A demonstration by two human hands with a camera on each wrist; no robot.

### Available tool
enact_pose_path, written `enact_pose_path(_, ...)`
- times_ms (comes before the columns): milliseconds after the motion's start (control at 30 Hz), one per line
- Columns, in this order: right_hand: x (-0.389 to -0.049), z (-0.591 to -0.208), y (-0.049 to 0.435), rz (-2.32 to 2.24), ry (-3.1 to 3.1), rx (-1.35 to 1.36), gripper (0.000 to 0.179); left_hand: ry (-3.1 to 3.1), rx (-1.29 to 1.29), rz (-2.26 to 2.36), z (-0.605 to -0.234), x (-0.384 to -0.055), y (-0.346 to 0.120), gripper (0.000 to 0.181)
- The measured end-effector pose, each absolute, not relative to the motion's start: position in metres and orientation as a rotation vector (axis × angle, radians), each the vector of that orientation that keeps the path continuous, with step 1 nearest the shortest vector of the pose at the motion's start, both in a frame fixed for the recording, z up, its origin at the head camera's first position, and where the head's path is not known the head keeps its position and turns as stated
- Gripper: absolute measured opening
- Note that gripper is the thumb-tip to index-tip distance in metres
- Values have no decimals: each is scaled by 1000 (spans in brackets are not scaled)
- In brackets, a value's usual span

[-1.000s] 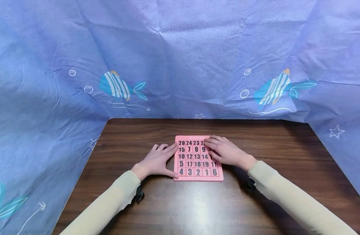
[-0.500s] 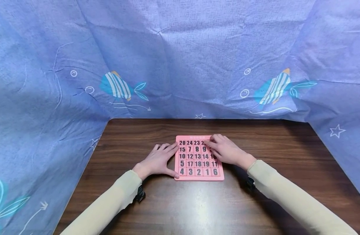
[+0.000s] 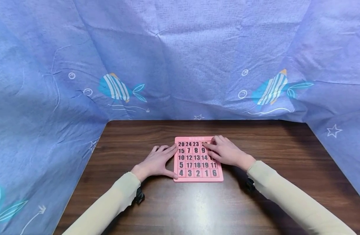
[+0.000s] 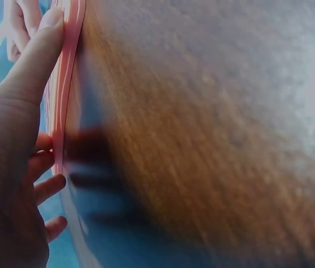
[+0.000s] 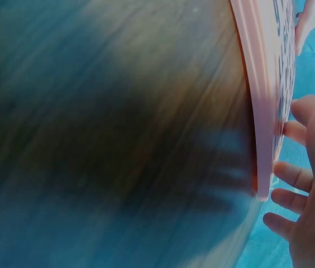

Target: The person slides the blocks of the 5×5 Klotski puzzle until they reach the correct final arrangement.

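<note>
Right fingers (image 3: pixel 212 147) shifted, board (image 3: pixel 198 179) — table (image 3: pixel 168 209) beyond every edge

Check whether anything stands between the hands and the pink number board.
Nothing visible stands between them. The left hand touches the left edge of the pink number board, and the right hand lies over its upper-right part, hiding some of that area from the head view.
</note>
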State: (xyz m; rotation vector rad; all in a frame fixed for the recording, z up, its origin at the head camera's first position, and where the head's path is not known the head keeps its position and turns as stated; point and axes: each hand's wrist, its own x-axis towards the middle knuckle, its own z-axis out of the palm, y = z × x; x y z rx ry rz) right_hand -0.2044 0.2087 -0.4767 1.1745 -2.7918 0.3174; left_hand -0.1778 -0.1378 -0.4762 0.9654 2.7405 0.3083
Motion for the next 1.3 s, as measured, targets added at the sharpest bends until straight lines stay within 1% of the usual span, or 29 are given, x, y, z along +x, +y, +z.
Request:
enact_pose_path(400, -202, -480, 233, 291, -2786, 1124, 42, 2761, 960, 264, -472, -178, -135, 120)
enact_pose_path(567, -204, -478, 225, 306, -2765, 1129, 42, 2765, 960, 278, -474, -179, -136, 120)
enact_pose_path(800, -210, -479, 198, 340, -2715, 1194, 41, 2750, 948, 276, -474, -178, -135, 119)
enact_pose_path(967, -208, -479, 185, 317, -2768, 1218, 45, 2754, 955, 270, -475, -179, -134, 120)
enact_pose_path(1300, -202, -479, 197, 341, -2834, 1160, 47, 2752, 944, 301, -474, -177, -135, 120)
